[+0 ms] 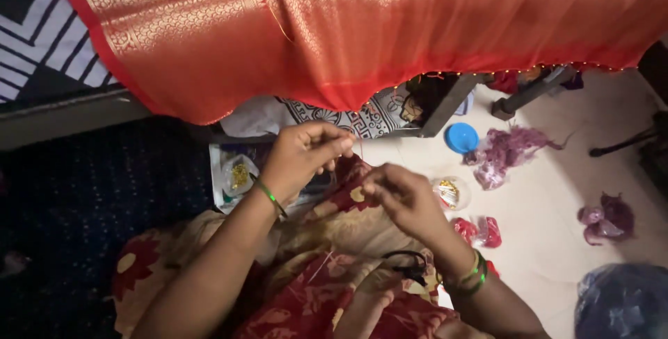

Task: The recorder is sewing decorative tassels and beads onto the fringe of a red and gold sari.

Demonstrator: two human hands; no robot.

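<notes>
A wide red cloth with gold woven borders (362, 33) hangs across the top, its lower edge trimmed with small beads. Just below that edge my left hand (303, 154) pinches a thin thread (361, 150) between thumb and fingers. My right hand (403, 196) is close beside it with fingertips pinched together, seemingly on the same thread or a needle too small to see. Both wrists carry green and gold bangles. My lap, in floral red and cream fabric (334, 269), lies under the hands.
On the pale floor are a blue round lid (461, 137), a clear dish of gold beads (449, 193), a red bundle (480, 231), purple thread tufts (504, 151), a purple bag (605, 217) and a blue plastic bag (623, 301). A packet of gold bits (239, 175) lies left, by a dark blue rug (83, 207).
</notes>
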